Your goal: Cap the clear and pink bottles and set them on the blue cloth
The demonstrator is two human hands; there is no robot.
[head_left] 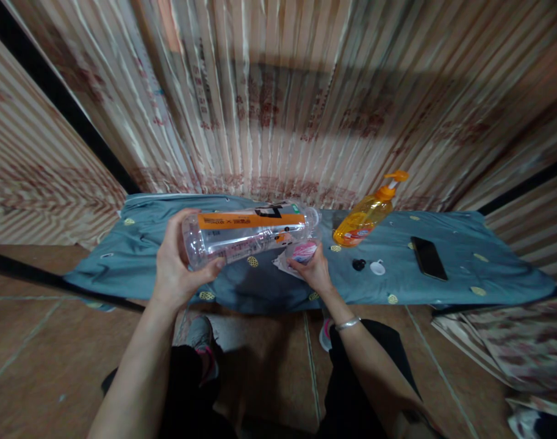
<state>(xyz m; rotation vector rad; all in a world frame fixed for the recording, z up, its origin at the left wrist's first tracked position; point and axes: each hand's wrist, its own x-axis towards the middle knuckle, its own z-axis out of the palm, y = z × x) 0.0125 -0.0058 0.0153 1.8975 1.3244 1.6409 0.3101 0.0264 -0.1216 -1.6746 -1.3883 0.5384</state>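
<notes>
My left hand [175, 259] is wrapped round the base end of a large clear plastic bottle [255, 230] with an orange, black and silver label. The bottle lies nearly level in the air, its open mouth pointing right. Just below that mouth, my right hand [315, 271] grips a small clear container with pink print [304, 251]. Fingers hide part of the container, so its exact kind is unclear. Whether the bottle's mouth touches it, I cannot tell. Right of this hand lie a small black cap [359, 264] and a small white piece [377, 267], perhaps a cap.
A pump bottle of orange liquid [363, 219] stands behind the caps. Farther right, a dark phone [429, 258] lies on the narrow table with its blue-grey cloth [461, 244]. Patterned curtains [269, 122] hang behind, and black poles [72, 116] flank the table.
</notes>
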